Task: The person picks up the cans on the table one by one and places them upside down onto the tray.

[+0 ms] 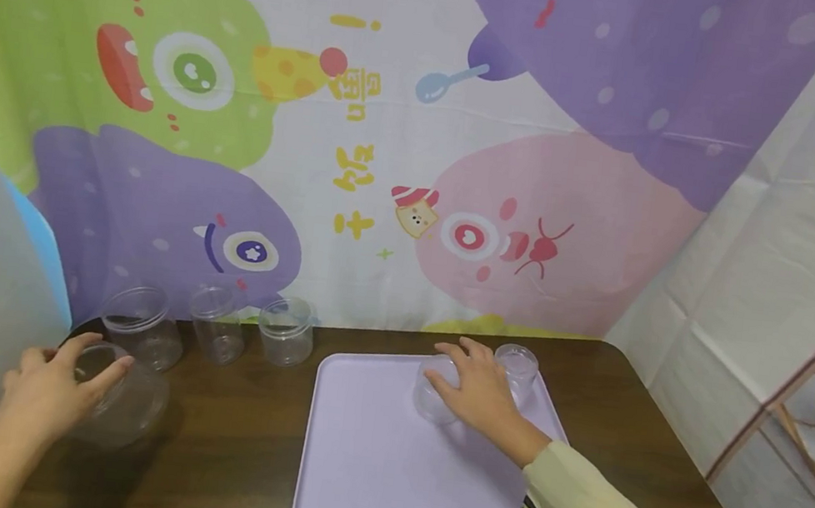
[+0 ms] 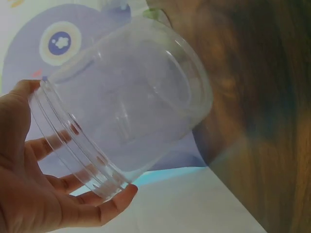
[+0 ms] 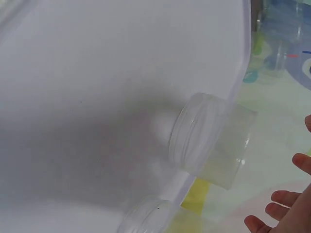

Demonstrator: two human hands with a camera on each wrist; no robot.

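Large clear jar (image 1: 131, 411) held at the tray's (image 1: 361, 458) left.
I observe the left hand (image 1: 49, 385) clamped on its threaded rim, the jar tilted over the brown table (image 1: 227, 443); the right hand (image 1: 479, 386), fingers apart, is near two smaller jars (image 1: 431, 403) standing on the tray.

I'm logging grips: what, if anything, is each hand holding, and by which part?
The left hand holds a clear, cylindrical plastic jar by its ridged rim. The right hand holds nothing.
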